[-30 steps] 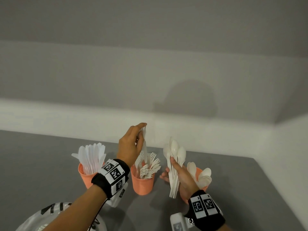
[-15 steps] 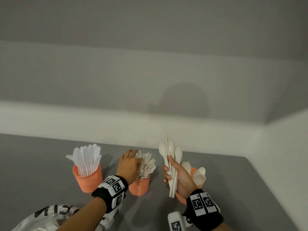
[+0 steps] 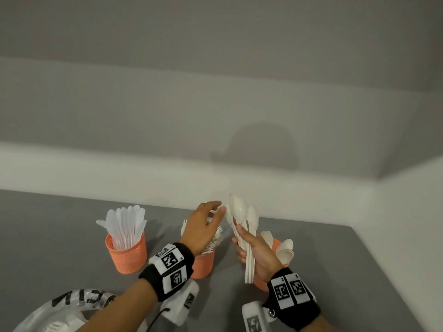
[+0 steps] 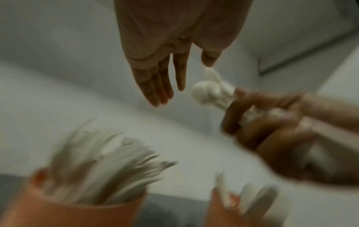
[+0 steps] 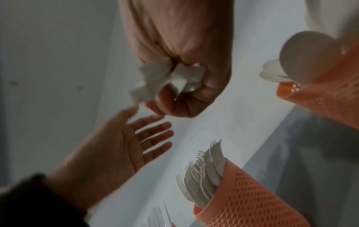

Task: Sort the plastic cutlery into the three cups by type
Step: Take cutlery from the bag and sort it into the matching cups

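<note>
Grey worktop (image 3: 60,236), three orange cups in a row — right hand (image 3: 260,256) clutches a spoon bundle (image 3: 242,219) upright, bowls up, above the spoon cup (image 3: 275,245), while the empty left hand (image 3: 203,226), fingers spread, reaches rightward, nearly touching those bowls.

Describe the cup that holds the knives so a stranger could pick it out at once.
On the grey table stand three orange mesh cups in a row near the wall. Take the leftmost cup, left of the left hand. It alone holds flat, straight white knives, not forks or spoons.
</note>
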Demonstrator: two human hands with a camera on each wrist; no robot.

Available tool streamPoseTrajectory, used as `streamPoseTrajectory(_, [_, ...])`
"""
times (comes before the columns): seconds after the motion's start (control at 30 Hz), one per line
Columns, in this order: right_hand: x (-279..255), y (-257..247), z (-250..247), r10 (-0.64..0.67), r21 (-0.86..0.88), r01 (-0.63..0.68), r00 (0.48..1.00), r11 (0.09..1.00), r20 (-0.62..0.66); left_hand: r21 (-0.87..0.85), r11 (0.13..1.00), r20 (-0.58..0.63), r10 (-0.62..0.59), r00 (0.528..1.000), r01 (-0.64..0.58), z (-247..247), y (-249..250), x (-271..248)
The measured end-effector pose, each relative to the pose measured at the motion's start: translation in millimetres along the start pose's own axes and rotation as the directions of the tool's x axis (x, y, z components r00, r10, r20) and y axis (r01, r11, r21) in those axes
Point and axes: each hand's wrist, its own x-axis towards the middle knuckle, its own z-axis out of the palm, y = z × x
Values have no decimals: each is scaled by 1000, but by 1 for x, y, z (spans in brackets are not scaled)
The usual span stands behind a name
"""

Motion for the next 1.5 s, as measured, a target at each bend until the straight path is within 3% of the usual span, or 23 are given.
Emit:
streamPoseTrajectory(0.1, [-2,3,10,-72,-186,60,996,981,-59,-285,946,112,-129,985,156,10,24,0])
streamPoseTrajectory(0.27, [-6,6,10,-280,-539,206,958,817,-58,-290,941,29,-176,984,177,20,27,1])
streamPoseTrajectory(0.33, [-6,13,1,-377,-702,236,925,672,-50,-340,913,58,-220,974,226,22,29,0])
streamPoseTrajectory(0.47, [-12,13,-1,-482,-950,168,876,263,21,-481,811,193,-274,942,334,20,40,-4])
streamPoseTrajectory(0.57, [-16,10,-1,-512,-969,205,852,139,107,-506,793,250,-242,938,339,16,38,-4])
streamPoseTrajectory(0.8, [-3,15,-12,-582,-869,272,813,413,-22,-538,809,226,-132,965,237,16,32,-9])
streamPoseTrajectory(1.0, [1,11,-19,-615,-847,263,783,462,-92,-388,913,169,-61,984,124,21,36,-9])
streamPoseTrajectory(1.23, [9,7,-27,-447,-593,274,879,757,-165,-340,934,218,-35,975,110,17,49,-14])
streamPoseTrajectory(1.37, [8,-5,-36,-414,-409,241,811,880,-412,-421,894,208,-71,976,155,5,47,-21])
streamPoseTrajectory(1.5, [12,-26,-44,-427,-211,377,701,902,-572,-399,909,105,-81,991,116,-14,29,-36])
